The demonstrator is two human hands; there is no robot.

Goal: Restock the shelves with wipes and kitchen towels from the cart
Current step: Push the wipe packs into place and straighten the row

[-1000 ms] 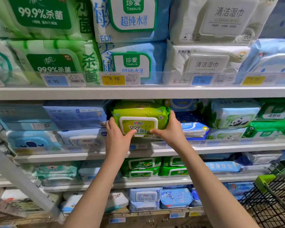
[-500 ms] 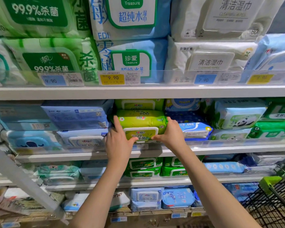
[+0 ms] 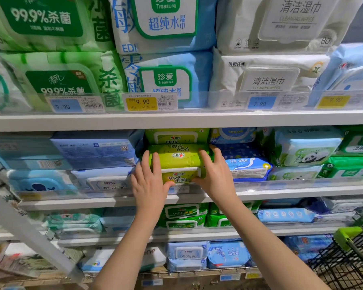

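A shop aisle: white metal shelves [image 3: 176,120] in tiers, each fronted by a clear plastic lip carrying blue and yellow price tags [image 3: 142,102], all crowded with soft packs of wet wipes in green, blue and white. At the lower right stands the corner of a black wire cart [image 3: 344,266] with a lime-green handle piece.

The lime-green soft pack of wipes with a white flip lid [image 3: 177,162] lies on the second shelf from the top. It sits between pale blue packs [image 3: 94,149] on the left and a dark blue pack [image 3: 245,166] on the right, in front of a matching lime-green pack [image 3: 176,136]. Its long axis runs left to right along the shelf edge; the lid faces outward to the aisle, and the print on its top face reads upside down (seen from here).

The left hand [image 3: 148,183] and the right hand [image 3: 215,174] press against the two ends with nearly straight fingers, thumbs on the front face below the lid.

A second ago the pack was held higher, tipped up and hiding the matching one behind; it now sits lower and deeper, its lid partly behind the clear lip.
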